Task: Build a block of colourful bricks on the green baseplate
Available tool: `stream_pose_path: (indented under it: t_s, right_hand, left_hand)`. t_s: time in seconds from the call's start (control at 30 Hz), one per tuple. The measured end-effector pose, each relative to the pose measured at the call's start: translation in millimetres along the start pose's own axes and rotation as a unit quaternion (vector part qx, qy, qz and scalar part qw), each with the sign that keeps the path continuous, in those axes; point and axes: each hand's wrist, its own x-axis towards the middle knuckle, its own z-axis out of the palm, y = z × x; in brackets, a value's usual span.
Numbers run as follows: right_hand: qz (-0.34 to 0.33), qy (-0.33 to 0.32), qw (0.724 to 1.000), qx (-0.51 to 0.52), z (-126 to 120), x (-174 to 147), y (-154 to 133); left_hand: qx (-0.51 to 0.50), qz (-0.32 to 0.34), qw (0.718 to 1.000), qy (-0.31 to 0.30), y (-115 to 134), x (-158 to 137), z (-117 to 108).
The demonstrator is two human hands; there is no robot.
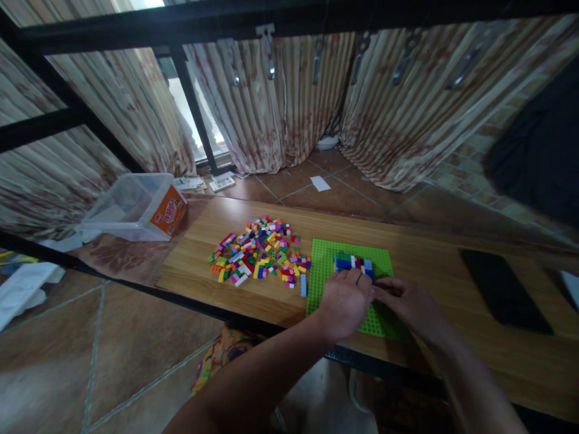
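A green studded baseplate [321, 265] lies on the wooden board. On it stands a block built of toy bricks [344, 261], with green, blue, white, red and light blue showing. My left hand [346, 301] is closed over the near side of this block, its fingers curled and hiding part of it. My right hand [414, 304] is at the block's right near corner, thumb and fingers pinched together close to the left hand. Whatever lies between those right fingertips is hidden. A long light blue brick [303, 285] rests on the wood along the plate's left edge.
A pile of loose coloured bricks [260, 250] spreads left of the plate on the wooden board [190, 259]. Farther left sits a clear plastic bin [136, 205] with an orange label. A dark flat rectangle [502, 289] lies to the right. Black metal bars and curtains [280, 108] stand behind.
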Motion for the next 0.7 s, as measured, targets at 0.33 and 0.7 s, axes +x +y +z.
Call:
stream_pose_path:
  t_s: [0.33,0.7]
  right_hand:
    - [-0.007,0.003,0.999,-0.039,-3.1,3.9,7.6]
    - [0.046,0.070,0.996,-0.001,-4.5,3.8,6.8]
  left_hand:
    - [-0.081,0.036,0.996,0.003,-12.4,-5.6,-13.3]
    - [-0.178,-0.177,0.928,0.276,-103.3,6.2,-72.0]
